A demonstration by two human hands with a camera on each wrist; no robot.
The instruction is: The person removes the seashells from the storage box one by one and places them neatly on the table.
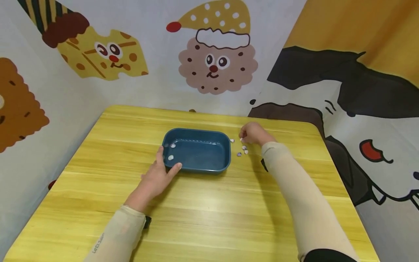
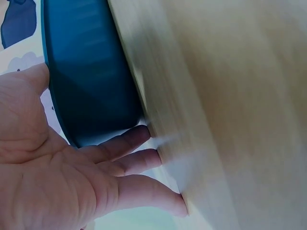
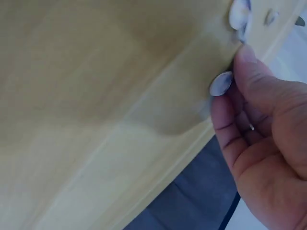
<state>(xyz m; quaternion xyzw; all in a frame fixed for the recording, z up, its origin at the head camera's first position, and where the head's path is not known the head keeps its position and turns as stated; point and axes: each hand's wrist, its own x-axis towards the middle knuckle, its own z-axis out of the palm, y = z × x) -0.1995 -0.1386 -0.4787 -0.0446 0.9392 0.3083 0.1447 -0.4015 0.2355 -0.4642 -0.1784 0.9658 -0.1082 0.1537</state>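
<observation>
A dark blue rectangular tray (image 1: pixel 201 154) stands on the table, with small whitish seashells (image 1: pixel 171 157) inside near its left end. My left hand (image 1: pixel 156 178) rests against the tray's left front corner, its fingers spread. In the left wrist view the thumb (image 2: pixel 37 79) touches the tray's rim while other fingertips reach the tabletop. To the right of the tray, my right hand (image 1: pixel 253 133) pinches a small seashell (image 3: pixel 221 84) between thumb and fingers, low over the table. Several more shells (image 1: pixel 244 147) lie between that hand and the tray, white and purplish.
The yellow wood-grain table (image 1: pixel 203 211) ends at the back against a wall covering (image 1: pixel 157 91) with cartoon prints. A single shell (image 1: pixel 232 141) lies close to the tray's right side. Light sleeves cover both forearms.
</observation>
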